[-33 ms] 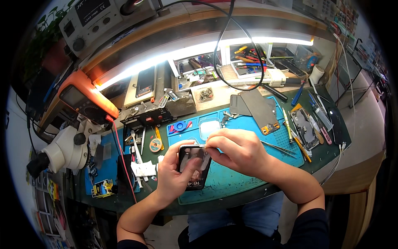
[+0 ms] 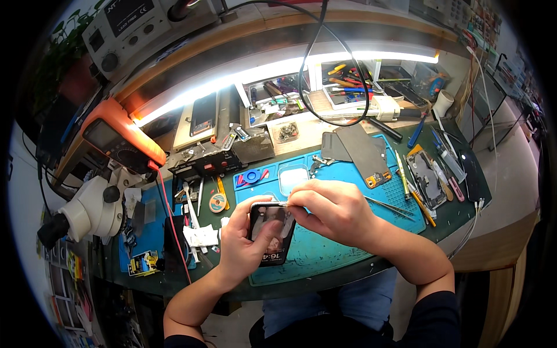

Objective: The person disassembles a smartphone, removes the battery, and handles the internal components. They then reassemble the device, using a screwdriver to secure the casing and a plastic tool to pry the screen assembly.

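Observation:
A black smartphone with a lit screen is gripped in my left hand, the thumb lying across its glass. Pinched fingers of my right hand meet the phone's upper right corner; whatever they hold there is too small and hidden to make out. Both hands are above a blue work mat. Just beyond them on the mat sits a small clear plastic box. Metal tweezers lie to the right of my right wrist.
Phone screen parts lie at the mat's far right. Further right are screwdrivers and an opened phone. An orange multimeter and a white microscope stand at left. A black cable loop hangs above the bench; solder wire sits left of the mat.

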`<state>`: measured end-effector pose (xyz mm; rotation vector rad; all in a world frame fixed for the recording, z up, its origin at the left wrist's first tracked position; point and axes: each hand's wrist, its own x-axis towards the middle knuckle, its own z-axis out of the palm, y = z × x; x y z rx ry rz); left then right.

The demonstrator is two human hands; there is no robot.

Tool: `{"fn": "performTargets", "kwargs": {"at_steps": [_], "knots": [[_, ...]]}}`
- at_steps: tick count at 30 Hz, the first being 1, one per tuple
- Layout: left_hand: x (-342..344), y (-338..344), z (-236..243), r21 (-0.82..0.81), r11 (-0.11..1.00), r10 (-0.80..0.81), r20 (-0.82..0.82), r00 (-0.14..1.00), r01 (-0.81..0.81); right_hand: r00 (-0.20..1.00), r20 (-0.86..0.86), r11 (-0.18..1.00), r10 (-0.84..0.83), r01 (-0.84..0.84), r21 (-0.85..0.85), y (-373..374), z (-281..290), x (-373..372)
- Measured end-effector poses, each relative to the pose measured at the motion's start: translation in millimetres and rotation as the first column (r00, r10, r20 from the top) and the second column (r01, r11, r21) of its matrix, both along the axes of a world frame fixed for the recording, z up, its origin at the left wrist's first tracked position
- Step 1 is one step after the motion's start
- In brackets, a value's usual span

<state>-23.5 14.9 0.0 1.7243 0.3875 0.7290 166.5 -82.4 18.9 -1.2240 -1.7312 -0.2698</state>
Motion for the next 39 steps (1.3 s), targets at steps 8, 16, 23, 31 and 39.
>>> {"fn": "performTargets", "kwargs": {"at_steps": [8, 16, 23, 31, 39], "knots": [[-0.7, 4.3, -1.2, 0.127, 0.992, 0.024, -0.025, 0.999, -0.021, 0.997, 0.059, 0.999, -0.046, 0.045, 0.022, 1.6, -4.6, -2.4], [3.2, 13.6, -11.1, 0.277, 0.96, 0.015, 0.053, 0.998, -0.029, 0.956, -0.293, 0.994, -0.016, -0.016, -0.105, 5.4, -6.1, -5.8], [-1.2, 9.7, -6.9, 0.356, 0.933, 0.012, 0.102, 0.995, -0.048, 0.871, -0.491, 0.96, 0.004, -0.141, -0.243, -4.8, 4.9, -11.8], [-14.4, -34.4, 24.4, 0.164, 0.979, 0.124, -0.002, 0.992, -0.122, 0.948, -0.312, 0.962, -0.06, -0.029, -0.272, -41.5, 28.4, -34.4], [-23.1, -68.3, 33.3, -0.087, 0.986, 0.149, 0.047, 0.988, -0.144, 0.959, -0.246, 0.927, -0.138, 0.038, -0.372, -63.7, 48.2, -59.9]]}}
